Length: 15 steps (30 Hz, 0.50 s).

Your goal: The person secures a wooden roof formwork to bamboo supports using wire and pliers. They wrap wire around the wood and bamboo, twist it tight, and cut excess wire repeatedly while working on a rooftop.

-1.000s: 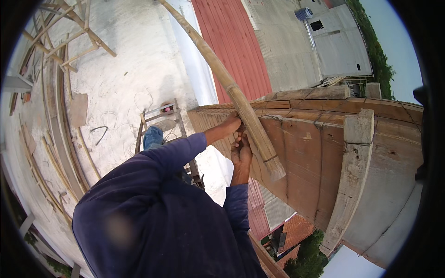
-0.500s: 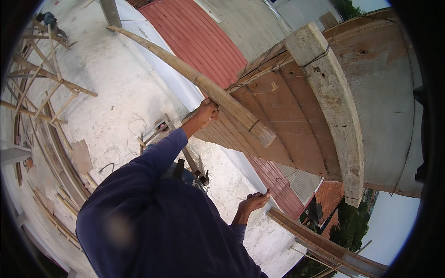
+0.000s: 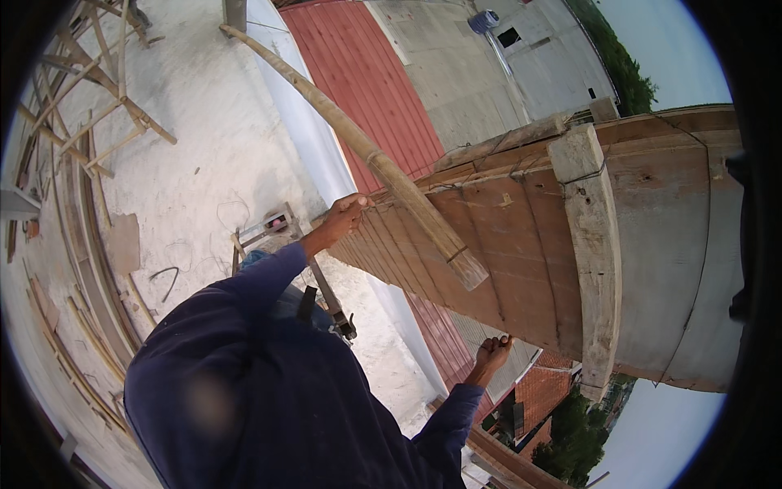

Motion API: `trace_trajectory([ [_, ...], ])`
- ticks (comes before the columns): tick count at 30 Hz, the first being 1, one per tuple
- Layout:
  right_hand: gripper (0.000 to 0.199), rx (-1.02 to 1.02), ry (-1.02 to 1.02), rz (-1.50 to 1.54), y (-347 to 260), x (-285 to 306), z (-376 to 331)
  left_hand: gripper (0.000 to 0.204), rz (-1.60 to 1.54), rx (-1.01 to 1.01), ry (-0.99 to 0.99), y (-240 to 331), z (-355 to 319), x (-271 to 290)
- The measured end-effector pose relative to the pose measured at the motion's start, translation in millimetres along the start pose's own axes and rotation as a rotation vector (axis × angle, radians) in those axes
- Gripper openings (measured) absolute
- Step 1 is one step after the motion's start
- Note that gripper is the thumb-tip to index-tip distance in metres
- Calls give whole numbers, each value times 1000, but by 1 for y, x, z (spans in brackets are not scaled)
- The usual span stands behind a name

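Observation:
A tall brown wooden formwork panel (image 3: 456, 269), wrapped with several thin dark wires, stretches away ahead of me. My left hand (image 3: 345, 218) is at the panel's left edge, fingers curled and fingertips together; whatever is between them is too small to make out. Just past those fingertips a bamboo pole (image 3: 391, 175) slants across the panel, apart from the hand. On the other side, my right hand (image 3: 492, 355) is at the panel's lower edge with bent fingers, the tips meeting the edge. I cannot see whether it holds a wire.
A pale timber beam (image 3: 593, 261) crosses the formwork at right. Red metal roofing (image 3: 358, 90) lies beyond the white ledge. Bamboo scaffolding (image 3: 106, 90) and long planks (image 3: 85, 261) are at left on the pale concrete floor (image 3: 195, 122). A bent rod (image 3: 165, 281) lies there too.
My right hand has moved right, from beside the ledge to the panel's lower edge. My left hand has drawn back slightly from the bamboo pole. The view has shifted.

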State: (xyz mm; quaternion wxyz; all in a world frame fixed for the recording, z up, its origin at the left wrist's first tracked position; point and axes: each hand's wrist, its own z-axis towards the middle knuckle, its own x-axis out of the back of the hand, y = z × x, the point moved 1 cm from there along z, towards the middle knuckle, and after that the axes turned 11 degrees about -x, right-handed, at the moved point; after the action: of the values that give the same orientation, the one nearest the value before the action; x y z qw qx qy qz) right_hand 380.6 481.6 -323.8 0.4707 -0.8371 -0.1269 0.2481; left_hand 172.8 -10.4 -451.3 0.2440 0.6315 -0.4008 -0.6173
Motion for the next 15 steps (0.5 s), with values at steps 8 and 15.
trace_trajectory([
  [8, 22, 86, -12, -330, -25, -20, 38, 40, 42, 129, -166, 12, -69, 42],
  [15, 24, 30, 151, -385, -30, -11, 35, 40, 409, -72, -651, 14, -151, 16],
])
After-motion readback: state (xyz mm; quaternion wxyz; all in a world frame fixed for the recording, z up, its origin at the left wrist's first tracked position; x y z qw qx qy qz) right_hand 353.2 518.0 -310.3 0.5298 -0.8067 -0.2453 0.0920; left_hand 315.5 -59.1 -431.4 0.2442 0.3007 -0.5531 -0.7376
